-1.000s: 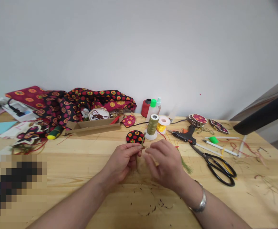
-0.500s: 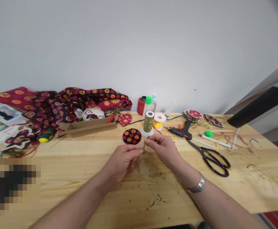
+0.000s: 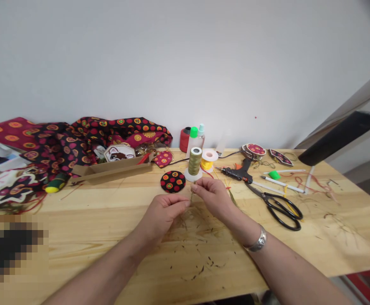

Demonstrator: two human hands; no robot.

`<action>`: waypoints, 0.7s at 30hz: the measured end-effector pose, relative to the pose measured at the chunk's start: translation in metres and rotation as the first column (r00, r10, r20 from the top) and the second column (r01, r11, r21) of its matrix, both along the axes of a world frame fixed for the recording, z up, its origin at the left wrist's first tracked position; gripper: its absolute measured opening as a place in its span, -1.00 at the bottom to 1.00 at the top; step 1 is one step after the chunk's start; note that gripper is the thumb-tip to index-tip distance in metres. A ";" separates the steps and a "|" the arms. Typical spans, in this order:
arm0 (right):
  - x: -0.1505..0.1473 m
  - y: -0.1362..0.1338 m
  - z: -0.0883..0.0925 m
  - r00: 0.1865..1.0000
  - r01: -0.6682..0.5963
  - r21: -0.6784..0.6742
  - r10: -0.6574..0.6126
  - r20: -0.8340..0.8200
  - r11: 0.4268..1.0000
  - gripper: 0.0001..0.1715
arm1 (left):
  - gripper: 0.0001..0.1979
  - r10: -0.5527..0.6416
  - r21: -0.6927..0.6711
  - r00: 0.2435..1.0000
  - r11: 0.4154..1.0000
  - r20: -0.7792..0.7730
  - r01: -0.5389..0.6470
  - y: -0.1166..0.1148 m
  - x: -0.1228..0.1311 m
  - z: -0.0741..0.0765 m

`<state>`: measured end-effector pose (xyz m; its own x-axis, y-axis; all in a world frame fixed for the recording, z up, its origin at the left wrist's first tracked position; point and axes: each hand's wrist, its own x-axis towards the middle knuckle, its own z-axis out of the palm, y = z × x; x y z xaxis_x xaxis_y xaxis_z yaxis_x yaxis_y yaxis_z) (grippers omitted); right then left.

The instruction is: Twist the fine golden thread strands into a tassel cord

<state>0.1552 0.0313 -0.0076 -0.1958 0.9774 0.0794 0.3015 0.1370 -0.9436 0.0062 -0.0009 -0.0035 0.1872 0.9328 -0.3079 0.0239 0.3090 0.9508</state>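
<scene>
My left hand (image 3: pixel 163 215) is closed, thumb and fingers pinched on a thin olive thread (image 3: pixel 191 197). Slightly higher and to the right, my right hand (image 3: pixel 212 195) pinches the same thread, a short stretch of which shows between the fingertips. Just behind the hands stands a spool of olive thread (image 3: pixel 195 164). A round black patterned fabric disc (image 3: pixel 172 182) lies flat on the table, behind my left hand. Past my right wrist, a small green tassel-like piece with red cord (image 3: pixel 232 195) is partly visible.
Black-handled scissors (image 3: pixel 282 209) and a glue gun (image 3: pixel 238 173) lie to the right. A yellow thread spool (image 3: pixel 207 161) and bottles (image 3: pixel 193 142) stand behind. Patterned cloth (image 3: pixel 79 137) and a cardboard tray (image 3: pixel 111 169) fill the back left. Thread scraps (image 3: pixel 208 260) litter the wooden table.
The camera view has shifted a little. Both hands keep their pinch on the thread, the left fingers now more folded together. The green piece past my right wrist has come into sight.
</scene>
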 end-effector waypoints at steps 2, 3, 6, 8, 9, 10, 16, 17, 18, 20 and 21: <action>-0.001 -0.002 0.002 0.999 0.032 0.073 -0.034 0.029 0.997 -0.76 | -0.83 0.003 -0.012 0.999 1.000 0.032 -0.003 0.000 0.000 -0.001; -0.002 -0.003 0.003 0.998 0.046 0.112 -0.051 0.041 0.993 -0.76 | -0.83 0.008 -0.015 0.999 1.000 0.050 -0.008 0.000 0.000 -0.002; -0.005 -0.004 0.006 0.999 0.032 0.062 -0.030 -0.028 0.998 -0.77 | -0.83 0.050 -0.035 0.995 0.998 0.091 -0.047 0.000 0.000 -0.003; -0.005 -0.004 0.007 0.986 -0.059 -0.097 0.043 -0.159 0.994 -0.74 | -0.81 0.091 -0.054 0.990 0.995 0.107 -0.086 0.001 0.000 -0.003; -0.006 -0.004 0.008 0.970 -0.115 -0.176 0.072 -0.231 0.978 -0.70 | -0.80 0.108 -0.059 0.988 0.993 0.114 -0.102 0.001 0.000 -0.003; -0.006 -0.004 0.009 0.952 -0.168 -0.241 0.094 -0.290 0.956 -0.65 | -0.80 0.120 -0.061 0.986 0.992 0.119 -0.113 0.002 0.000 -0.003; -0.003 -0.007 0.015 0.935 -0.273 -0.327 0.169 -0.313 0.905 -0.61 | -0.81 0.150 -0.055 0.981 0.988 0.125 -0.145 0.003 -0.002 -0.002; -0.003 -0.007 0.015 0.938 -0.278 -0.309 0.187 -0.293 0.909 -0.64 | -0.81 0.151 -0.053 0.980 0.988 0.130 -0.145 0.003 -0.002 -0.002; -0.002 -0.007 0.015 0.940 -0.283 -0.290 0.204 -0.275 0.914 -0.68 | -0.81 0.153 -0.054 0.979 0.988 0.137 -0.147 0.003 -0.002 -0.002; -0.002 -0.006 0.014 0.942 -0.285 -0.261 0.218 -0.256 0.923 -0.77 | -0.82 0.165 -0.063 0.975 0.986 0.147 -0.157 0.003 -0.003 -0.002; -0.002 -0.005 0.012 0.943 -0.280 -0.250 0.217 -0.251 0.927 -0.80 | -0.82 0.171 -0.067 0.974 0.984 0.147 -0.163 0.003 -0.004 -0.002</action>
